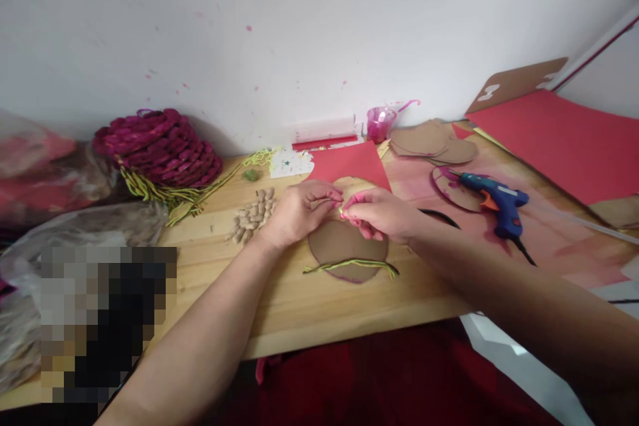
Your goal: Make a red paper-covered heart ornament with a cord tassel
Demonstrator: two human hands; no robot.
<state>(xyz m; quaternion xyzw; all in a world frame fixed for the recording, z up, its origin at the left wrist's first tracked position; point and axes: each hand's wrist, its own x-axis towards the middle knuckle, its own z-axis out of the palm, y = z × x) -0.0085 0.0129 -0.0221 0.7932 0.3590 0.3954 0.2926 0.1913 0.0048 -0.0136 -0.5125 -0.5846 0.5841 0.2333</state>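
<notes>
My left hand [299, 212] and my right hand [379, 214] meet over a round brown cardboard disc [344, 246] lying on the wooden table [299, 306]. Both hands are closed in a pinch, fingertips almost touching, holding a small yellow-green bit of yarn [341, 210] between them. A strand of yellow and green yarn [352, 266] lies across the near part of the disc. A small pile of peanuts [252, 214] sits just left of my left hand.
A blue glue gun [496, 200] rests on a disc at the right. Red paper sheets [352, 163] and more brown discs [429, 141] lie behind. A magenta woven piece with yarn tassels [160, 146] sits at the left, plastic bags beyond it. A pink cup [379, 123] stands by the wall.
</notes>
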